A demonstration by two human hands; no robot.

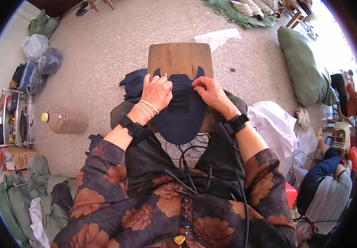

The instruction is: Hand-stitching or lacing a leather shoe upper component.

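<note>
A dark blue fabric shoe upper (181, 124) lies flat across my lap and the near part of a wooden stool (178, 56). Dark crosswise lacing (179, 101) runs down its middle, and two pointed ends curve away at the far side. My left hand (157, 91) is closed over the upper's left side, with a thin pale tip (165, 76) sticking out beyond its fingers. Thumb and forefinger of my right hand (210, 91) are pinched together at the right edge of the upper's opening; whatever is between them is too small to make out.
More dark blue pieces (133, 84) lie left of the stool. A large plastic jug (66, 120) rests on the floor at left. White sheeting (271, 128) and a stuffed green sack (304, 68) are at right, near another seated person (327, 190). Black cables (186, 165) hang over my lap.
</note>
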